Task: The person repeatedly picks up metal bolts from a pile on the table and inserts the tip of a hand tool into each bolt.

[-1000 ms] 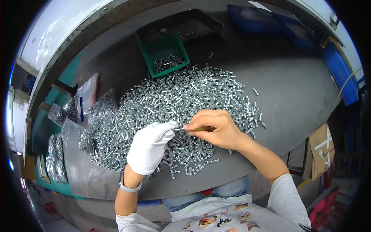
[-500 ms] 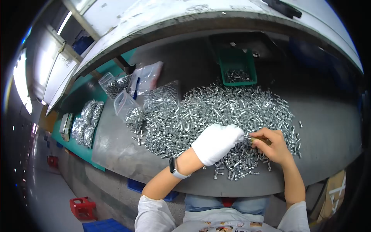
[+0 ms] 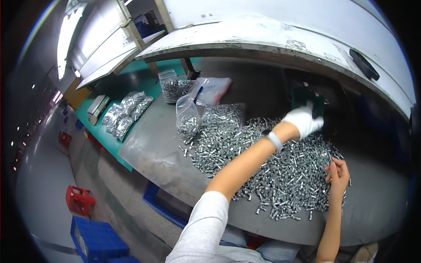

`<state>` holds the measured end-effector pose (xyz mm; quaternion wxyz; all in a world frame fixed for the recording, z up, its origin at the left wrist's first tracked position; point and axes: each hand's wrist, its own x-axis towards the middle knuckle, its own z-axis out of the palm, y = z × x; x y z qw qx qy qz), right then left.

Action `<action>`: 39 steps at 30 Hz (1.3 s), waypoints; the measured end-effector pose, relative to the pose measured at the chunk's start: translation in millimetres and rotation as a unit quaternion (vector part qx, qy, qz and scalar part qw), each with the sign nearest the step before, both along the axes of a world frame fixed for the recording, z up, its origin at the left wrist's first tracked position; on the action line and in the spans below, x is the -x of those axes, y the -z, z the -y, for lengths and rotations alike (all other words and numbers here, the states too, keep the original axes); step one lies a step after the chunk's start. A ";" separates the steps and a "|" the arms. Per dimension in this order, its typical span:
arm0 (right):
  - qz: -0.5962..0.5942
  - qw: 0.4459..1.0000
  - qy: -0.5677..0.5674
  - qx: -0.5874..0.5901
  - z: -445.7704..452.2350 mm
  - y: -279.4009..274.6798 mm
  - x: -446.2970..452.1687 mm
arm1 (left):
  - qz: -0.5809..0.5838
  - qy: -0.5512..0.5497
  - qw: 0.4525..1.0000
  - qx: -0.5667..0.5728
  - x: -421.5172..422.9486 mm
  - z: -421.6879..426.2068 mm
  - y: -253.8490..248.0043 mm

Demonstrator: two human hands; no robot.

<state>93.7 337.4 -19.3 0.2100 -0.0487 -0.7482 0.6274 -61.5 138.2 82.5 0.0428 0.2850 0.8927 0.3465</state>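
A broad pile of small silvery metal parts (image 3: 280,188) covers the middle of the dark table. My left hand (image 3: 303,121), in a white glove, reaches over the pile's far edge to the front of the green bin (image 3: 302,94); its fingers are blurred, and whether anything is in them I cannot tell. At the right side of the pile is my right hand (image 3: 337,173), bare, with thumb and fingers pinched on a thin metal tool pointing up and away.
Clear bags of parts (image 3: 188,122) and flat plastic bags (image 3: 212,90) with a blue pen lie left of the pile. More filled bags (image 3: 127,115) and a small boxy device (image 3: 98,109) are farther left. A shelf edge (image 3: 263,49) runs above the table's back.
The view has swung left. My left hand has left my right hand and moved forward to the green bin. My right hand remains pinched, now at the pile's right side.
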 end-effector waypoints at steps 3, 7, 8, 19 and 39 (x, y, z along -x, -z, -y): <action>-0.004 0.999 -0.027 0.024 2.5 -1.2 0.1 | -0.042 0.043 0.994 0.093 -24.6 23.8 22.8; 0.035 0.997 -0.052 0.039 20.2 -12.2 -11.3 | -0.089 0.044 0.989 0.107 -50.2 70.0 36.1; 0.048 0.996 -0.063 0.041 22.7 -14.3 -13.4 | -0.120 0.046 0.986 0.103 -48.3 81.0 47.7; 0.067 0.991 -0.118 0.023 35.6 -10.4 -20.4 | -0.085 0.029 0.995 0.033 -63.7 140.1 51.9; -0.166 0.537 -0.705 -0.432 139.6 -143.0 -61.1 | -0.074 -0.016 0.985 0.156 -94.6 104.8 59.4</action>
